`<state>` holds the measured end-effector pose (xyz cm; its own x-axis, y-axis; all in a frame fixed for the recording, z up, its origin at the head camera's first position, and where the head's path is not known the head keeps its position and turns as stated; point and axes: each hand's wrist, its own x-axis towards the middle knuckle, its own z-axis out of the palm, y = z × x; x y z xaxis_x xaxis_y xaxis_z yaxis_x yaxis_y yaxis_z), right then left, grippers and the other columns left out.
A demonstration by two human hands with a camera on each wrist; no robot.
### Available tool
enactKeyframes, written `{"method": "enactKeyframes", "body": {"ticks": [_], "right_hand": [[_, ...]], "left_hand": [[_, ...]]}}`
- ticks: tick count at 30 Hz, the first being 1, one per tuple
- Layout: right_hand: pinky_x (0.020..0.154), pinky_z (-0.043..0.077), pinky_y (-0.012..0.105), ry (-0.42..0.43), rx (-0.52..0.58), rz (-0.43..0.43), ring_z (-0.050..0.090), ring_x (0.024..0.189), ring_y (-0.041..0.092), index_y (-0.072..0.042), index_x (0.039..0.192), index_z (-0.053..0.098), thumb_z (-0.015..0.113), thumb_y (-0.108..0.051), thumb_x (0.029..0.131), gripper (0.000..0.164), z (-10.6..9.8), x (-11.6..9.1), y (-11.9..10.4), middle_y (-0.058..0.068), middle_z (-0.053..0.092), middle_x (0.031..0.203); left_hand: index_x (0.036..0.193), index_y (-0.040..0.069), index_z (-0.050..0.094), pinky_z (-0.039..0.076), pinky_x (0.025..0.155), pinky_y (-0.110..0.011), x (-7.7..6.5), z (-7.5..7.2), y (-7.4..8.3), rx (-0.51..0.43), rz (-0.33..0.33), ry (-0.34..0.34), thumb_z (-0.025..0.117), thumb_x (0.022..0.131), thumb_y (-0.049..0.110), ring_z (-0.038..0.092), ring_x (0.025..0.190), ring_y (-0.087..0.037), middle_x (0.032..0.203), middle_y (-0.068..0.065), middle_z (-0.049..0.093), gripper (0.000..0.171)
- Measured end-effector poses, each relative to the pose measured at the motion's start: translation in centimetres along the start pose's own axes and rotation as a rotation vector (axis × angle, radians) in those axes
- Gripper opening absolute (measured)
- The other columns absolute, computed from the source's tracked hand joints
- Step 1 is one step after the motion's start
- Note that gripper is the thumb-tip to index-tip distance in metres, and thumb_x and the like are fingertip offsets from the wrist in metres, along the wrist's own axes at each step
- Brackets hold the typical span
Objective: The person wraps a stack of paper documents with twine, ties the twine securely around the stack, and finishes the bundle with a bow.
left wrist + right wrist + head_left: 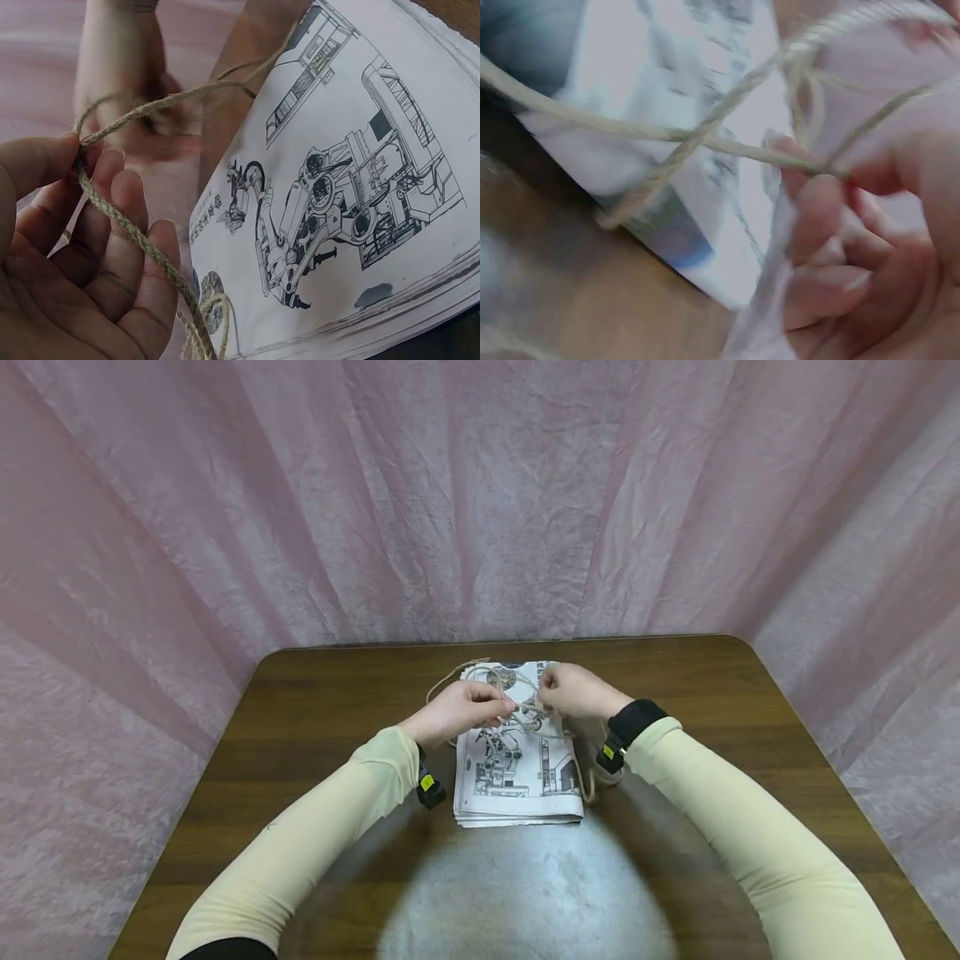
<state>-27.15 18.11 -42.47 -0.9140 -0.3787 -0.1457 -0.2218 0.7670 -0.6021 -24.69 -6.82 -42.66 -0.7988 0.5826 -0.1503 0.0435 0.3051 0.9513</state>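
A stack of folded newspapers (498, 777), printed with line drawings, lies on the table. Twine (131, 229) loops over its upper part and trails off both sides. My left hand (463, 708), above the stack's left half, pinches the twine between thumb and index finger where strands meet, as the left wrist view shows. Over the stack's upper right edge, my right hand (577, 690) pinches another length of twine (765, 154) between thumb and index finger. Two strands cross in front of it in the right wrist view, which is blurred. Whether there is a knot I cannot tell.
The brown wooden table (337, 693) has rounded far corners, and a pink curtain (480, 510) hangs behind and around it. Slack twine (588, 789) lies along the stack's right side. Both wrists carry small black cameras on straps.
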Motion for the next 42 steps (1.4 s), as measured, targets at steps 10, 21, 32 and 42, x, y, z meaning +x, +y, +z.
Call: {"method": "enactKeyframes", "body": {"ticks": [10, 21, 32, 42], "right_hand": [[0.051, 0.046, 0.022, 0.482, 0.600, 0.096, 0.063, 0.059, 0.010, -0.002, 0.108, 0.054, 0.049, -0.015, 0.102, 0.015, -8.9, -3.3, 2.9, 0.008, 0.076, 0.094], [0.066, 0.059, 0.022, 0.777, 0.825, 0.245, 0.073, 0.068, 0.007, -0.002, 0.116, 0.051, 0.052, -0.004, 0.103, 0.013, -12.3, -9.3, 13.0, -0.005, 0.069, 0.076], [0.073, 0.047, 0.065, 0.480, -0.373, 0.255, 0.059, 0.095, 0.053, 0.006, 0.113, 0.066, 0.057, -0.013, 0.093, 0.029, -7.6, -12.0, 17.5, 0.033, 0.063, 0.108], [0.068, 0.056, 0.045, 0.272, -0.449, -0.334, 0.068, 0.106, 0.029, -0.007, 0.137, 0.064, 0.064, 0.001, 0.091, 0.047, 0.6, -6.8, 9.4, 0.013, 0.063, 0.130]], "left_hand": [[0.118, 0.001, 0.072, 0.051, 0.101, -0.045, -0.1, -0.3, -0.1, -0.038, -0.007, 0.010, 0.066, 0.102, 0.025, 0.061, 0.117, -0.044, 0.116, -0.012, 0.069, 0.029], [0.112, 0.007, 0.075, 0.054, 0.094, -0.037, -0.2, -0.4, -0.3, -0.028, -0.032, 0.038, 0.068, 0.101, 0.029, 0.064, 0.114, -0.041, 0.111, -0.007, 0.070, 0.025], [0.112, 0.007, 0.076, 0.051, 0.100, -0.048, -0.4, -0.5, -0.1, -0.040, -0.023, 0.063, 0.068, 0.101, 0.030, 0.064, 0.113, -0.043, 0.110, -0.006, 0.070, 0.027], [0.111, 0.008, 0.076, 0.049, 0.101, -0.054, -0.4, -0.6, 0.1, -0.042, -0.025, 0.081, 0.069, 0.100, 0.032, 0.066, 0.107, -0.036, 0.111, -0.006, 0.070, 0.027]]}}
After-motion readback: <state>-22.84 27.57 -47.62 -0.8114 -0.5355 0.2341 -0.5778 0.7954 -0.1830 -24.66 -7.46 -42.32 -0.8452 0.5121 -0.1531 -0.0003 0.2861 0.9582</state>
